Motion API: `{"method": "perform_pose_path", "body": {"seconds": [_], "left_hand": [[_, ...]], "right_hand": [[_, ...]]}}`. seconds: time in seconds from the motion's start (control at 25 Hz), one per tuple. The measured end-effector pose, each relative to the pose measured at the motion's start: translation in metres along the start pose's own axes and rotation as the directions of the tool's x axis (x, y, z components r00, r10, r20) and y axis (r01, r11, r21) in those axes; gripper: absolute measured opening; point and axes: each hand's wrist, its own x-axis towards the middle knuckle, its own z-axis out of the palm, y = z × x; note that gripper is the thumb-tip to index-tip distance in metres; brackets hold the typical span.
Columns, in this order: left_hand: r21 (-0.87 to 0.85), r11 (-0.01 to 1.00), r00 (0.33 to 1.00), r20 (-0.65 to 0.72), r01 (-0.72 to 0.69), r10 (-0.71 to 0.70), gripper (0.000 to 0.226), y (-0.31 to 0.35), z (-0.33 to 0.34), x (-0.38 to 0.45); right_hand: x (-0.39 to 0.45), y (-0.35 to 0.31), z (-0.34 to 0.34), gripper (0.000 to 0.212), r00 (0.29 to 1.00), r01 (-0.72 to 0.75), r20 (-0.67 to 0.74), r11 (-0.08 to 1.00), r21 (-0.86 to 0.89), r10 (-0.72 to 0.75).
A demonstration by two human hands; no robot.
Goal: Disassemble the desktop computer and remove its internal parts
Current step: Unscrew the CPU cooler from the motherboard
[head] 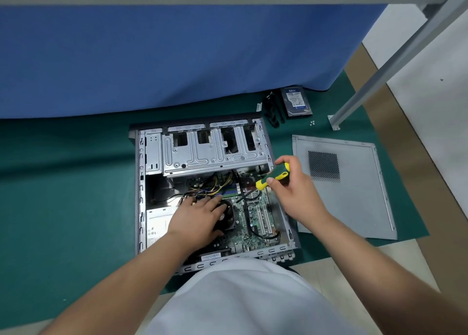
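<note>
Our left hand (200, 216) lies flat on the fan (228, 214) to keep it steady. Our right hand (291, 190) holds the screwdriver (274, 176), tip down into the computer (152, 157).

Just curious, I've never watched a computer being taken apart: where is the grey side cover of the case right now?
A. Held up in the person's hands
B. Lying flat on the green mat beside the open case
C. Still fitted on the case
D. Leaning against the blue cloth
B: the side cover lies flat on the green mat, beside the open case on the right hand's side.
</note>
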Motion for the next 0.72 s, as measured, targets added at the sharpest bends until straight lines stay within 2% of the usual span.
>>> {"method": "perform_pose_path", "body": {"seconds": [0.28,0.6,0.72], "left_hand": [[0.019,1.000,0.999,0.036,0.018,-0.019,0.078,0.000,0.004,0.004],[0.022,1.000,1.000,0.026,0.007,-0.008,0.077,0.000,0.006,0.004],[0.020,1.000,1.000,0.015,0.004,-0.005,0.077,-0.001,0.007,0.004]], "right_hand": [[-0.004,0.002,0.014,0.034,0.999,0.015,0.033,1.000,-0.004,-0.015],[-0.006,-0.001,0.023,0.034,0.995,0.076,0.074,0.993,-0.089,-0.069],[-0.007,0.000,0.023,0.033,0.997,0.060,0.060,0.996,-0.061,-0.056]]}}
